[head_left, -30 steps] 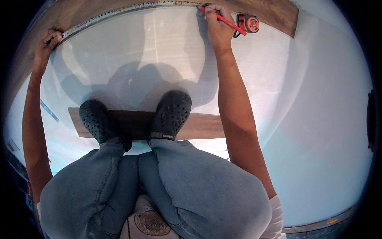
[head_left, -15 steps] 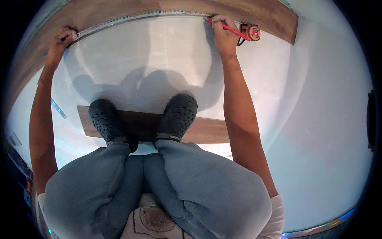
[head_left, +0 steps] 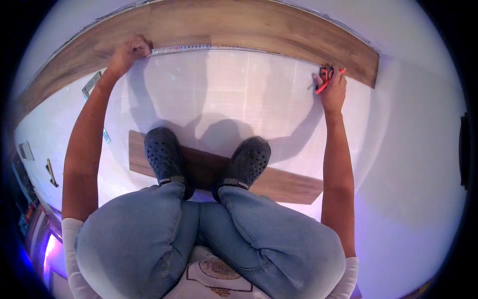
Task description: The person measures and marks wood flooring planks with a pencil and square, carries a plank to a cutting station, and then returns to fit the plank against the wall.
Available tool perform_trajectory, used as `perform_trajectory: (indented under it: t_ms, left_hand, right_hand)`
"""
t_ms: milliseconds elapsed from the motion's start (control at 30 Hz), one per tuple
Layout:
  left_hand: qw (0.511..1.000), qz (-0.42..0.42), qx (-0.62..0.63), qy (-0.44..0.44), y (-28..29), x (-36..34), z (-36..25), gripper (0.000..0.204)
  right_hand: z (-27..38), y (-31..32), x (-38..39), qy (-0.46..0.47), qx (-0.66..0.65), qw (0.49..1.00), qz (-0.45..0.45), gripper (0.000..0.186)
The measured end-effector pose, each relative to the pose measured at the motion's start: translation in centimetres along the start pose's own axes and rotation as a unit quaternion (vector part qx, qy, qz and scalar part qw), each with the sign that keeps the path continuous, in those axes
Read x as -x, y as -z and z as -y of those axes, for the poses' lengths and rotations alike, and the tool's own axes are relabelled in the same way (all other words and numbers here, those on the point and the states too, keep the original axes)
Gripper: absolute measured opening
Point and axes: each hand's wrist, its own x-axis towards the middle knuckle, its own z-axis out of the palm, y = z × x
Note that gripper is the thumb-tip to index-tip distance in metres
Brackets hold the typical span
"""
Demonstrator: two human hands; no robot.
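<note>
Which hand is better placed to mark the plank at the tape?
Right. The right hand already holds the red pencil at the plank edge, beside the tape case. The left hand is busy pinning the tape end at the far side, so it likely should stay.

The long laminate plank [head_left: 234, 27] is brown with a streaky wood grain, and the shorter plank [head_left: 279, 185] underfoot is a darker brown with the same grain. The metal tape blade [head_left: 209, 48] is silvery with fine dark markings. The pencil [head_left: 329, 82] is red-orange. The perforated clogs [head_left: 164, 157] are dark grey, the denim trousers [head_left: 149, 234] faded blue, and the floor underlay [head_left: 224, 89] pale white.
</note>
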Motion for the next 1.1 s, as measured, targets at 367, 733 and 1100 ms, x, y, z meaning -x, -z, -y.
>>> perform_trajectory:
  t_ms: [367,733,1100]
  left_hand:
    - [0.961,-0.044,0.193,0.193,-0.9,15.6,-2.5,0.01]
    - [0.966,0.004,0.221,0.137,-0.2,16.0,-4.0,0.006]
    - [0.976,0.159,0.146,0.002,-7.7,6.1,-14.5,0.025]
  right_hand:
    - [3.2,3.5,5.8,0.105,-0.091,0.982,0.129,0.034]
    - [10.1,7.2,9.5,0.132,-0.141,0.959,0.208,0.039]
    - [12.1,13.1,24.8,-0.211,-0.096,0.964,0.132,0.046]
